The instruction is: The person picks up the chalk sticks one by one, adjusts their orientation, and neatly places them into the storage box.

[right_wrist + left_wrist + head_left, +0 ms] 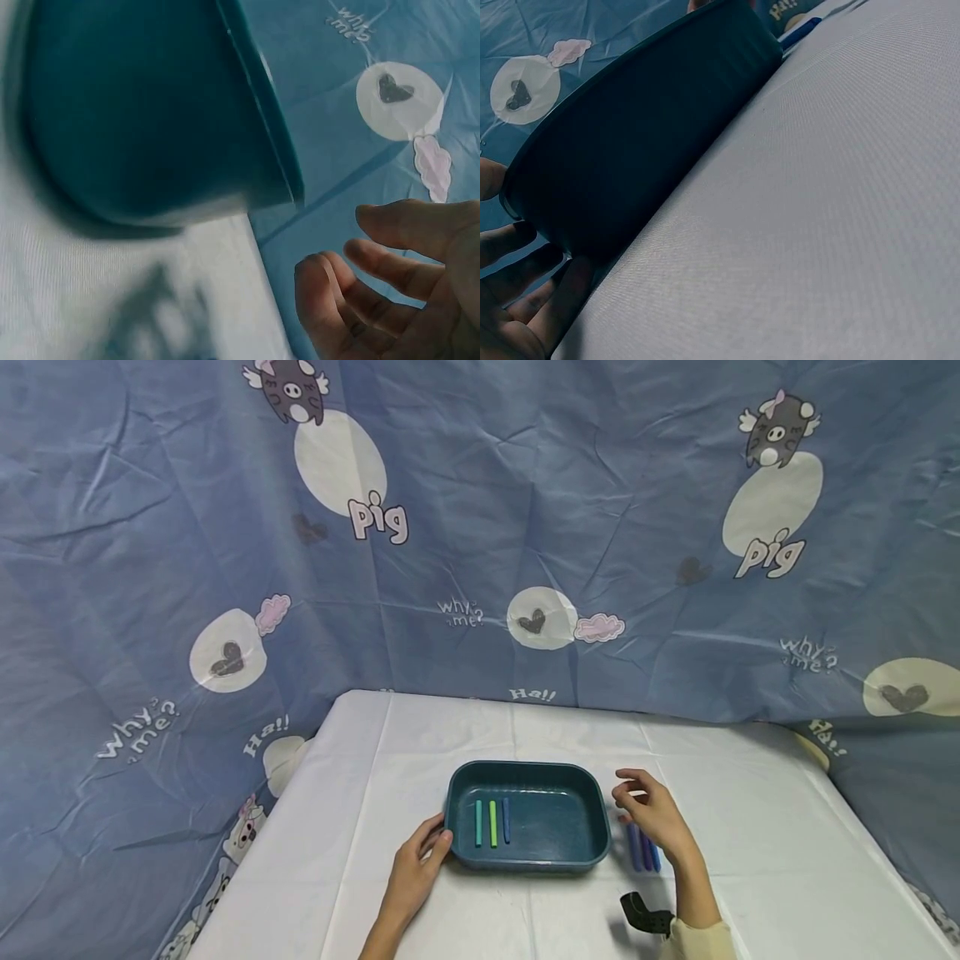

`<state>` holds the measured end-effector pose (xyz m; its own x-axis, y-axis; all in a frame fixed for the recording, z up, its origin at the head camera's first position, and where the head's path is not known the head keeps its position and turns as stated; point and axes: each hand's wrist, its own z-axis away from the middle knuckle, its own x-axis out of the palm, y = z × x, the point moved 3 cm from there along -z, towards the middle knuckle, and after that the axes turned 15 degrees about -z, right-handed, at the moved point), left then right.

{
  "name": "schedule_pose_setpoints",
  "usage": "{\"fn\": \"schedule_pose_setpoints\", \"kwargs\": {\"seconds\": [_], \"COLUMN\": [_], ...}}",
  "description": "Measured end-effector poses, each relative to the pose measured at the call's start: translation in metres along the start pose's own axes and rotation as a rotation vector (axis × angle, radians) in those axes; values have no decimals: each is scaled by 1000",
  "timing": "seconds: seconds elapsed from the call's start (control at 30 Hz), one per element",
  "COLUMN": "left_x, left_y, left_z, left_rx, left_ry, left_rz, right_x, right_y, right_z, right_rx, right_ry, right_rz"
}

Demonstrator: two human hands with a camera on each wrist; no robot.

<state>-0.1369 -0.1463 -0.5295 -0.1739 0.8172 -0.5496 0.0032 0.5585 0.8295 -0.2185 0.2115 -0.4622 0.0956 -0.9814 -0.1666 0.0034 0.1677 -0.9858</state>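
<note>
Crayons number six in all: three lie inside the teal tray point(558, 777) and three more on the white tablecloth point(750, 827) just outside it. The tray holds a teal crayon point(477, 823), a green crayon point(492, 823) and a blue crayon point(506, 820), side by side in its left part, each with its long axis running from six to twelve o'clock on the table, parallel to the tray's short side. The loose crayons point(643, 852), purple and blue, lie packed together at three o'clock from the tray, also pointing six to twelve. One tray sits in the middle of the table, its long axis running nine to three.

The left hand point(418, 870) rests at the tray's seven o'clock corner, thumb on the rim and fingers point(525, 300) loosely extended along the outer wall. The right hand point(651, 812) hovers over the far ends of the loose crayons, fingers point(390, 262) relaxed and slightly curled, holding nothing.
</note>
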Motion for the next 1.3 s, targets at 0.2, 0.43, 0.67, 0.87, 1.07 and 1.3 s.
{"fn": "schedule_pose_setpoints", "kwargs": {"seconds": [0.2,0.43,0.67,0.87,1.07,1.3], "left_x": [0,0,-1,-1,-1,-14], "left_y": [0,-1,0,0,-1,25], "left_z": [3,5,5,4,3,8], "left_rx": [-12,-15,8,18,6,26], "left_ry": [-14,-14,3,10,1,-19], "left_rz": [-24,-24,-32,-32,-26,-15], "right_x": [-7,-12,-19,-23,-26,-30], "right_y": [9,20,24,26,28,30], "right_z": [4,9,12,11,12,12], "right_rx": [16,38,38,46,59,64], "right_ry": [9,12,27,28,19,7], "right_rz": [26,34,66,69,63,71]}}
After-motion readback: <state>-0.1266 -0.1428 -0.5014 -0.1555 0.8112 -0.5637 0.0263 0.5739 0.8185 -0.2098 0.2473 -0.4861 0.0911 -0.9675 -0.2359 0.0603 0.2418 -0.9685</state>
